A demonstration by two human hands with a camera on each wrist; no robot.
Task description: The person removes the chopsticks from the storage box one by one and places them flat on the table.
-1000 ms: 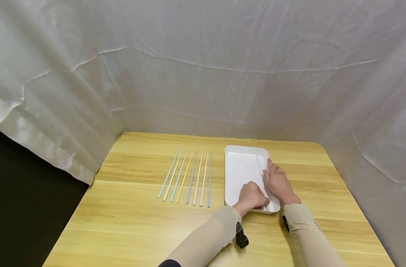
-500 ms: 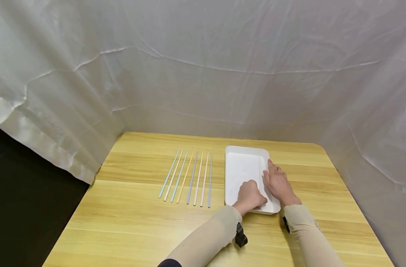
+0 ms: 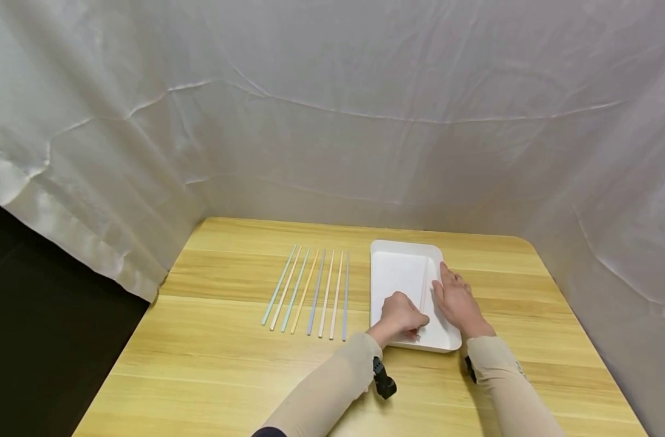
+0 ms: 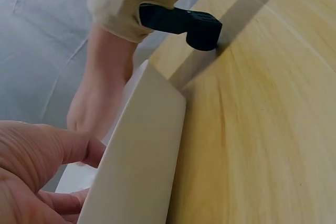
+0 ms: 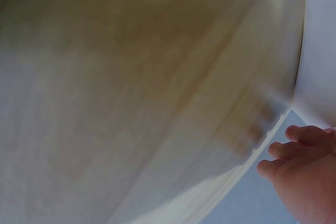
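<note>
Inside the white tray (image 3: 395, 276) lies a thin whitish stick (image 3: 424, 279), its far end near the back right corner. My left hand (image 3: 400, 314) reaches over the tray's front and pinches the stick near its near end. In the left wrist view, the thumb (image 4: 79, 147) and fingers of that hand bend down behind the tray's wall (image 4: 149, 145), which hides the pinched part. My right hand (image 3: 459, 302) rests along the tray's right rim with its fingers stretched forward. The right wrist view shows its fingertips (image 5: 283, 150) beside the tray.
Left of the tray, several thin pastel sticks (image 3: 310, 291) lie side by side on the wooden table (image 3: 212, 364), roughly parallel. A pale curtain (image 3: 332, 152) hangs behind and along the sides. A black wrist camera (image 3: 384, 379) sits under the left sleeve.
My left hand has moved a little to the left, swinging the near end of the whitish stick left with it. The right hand and the pastel sticks stay in place.
</note>
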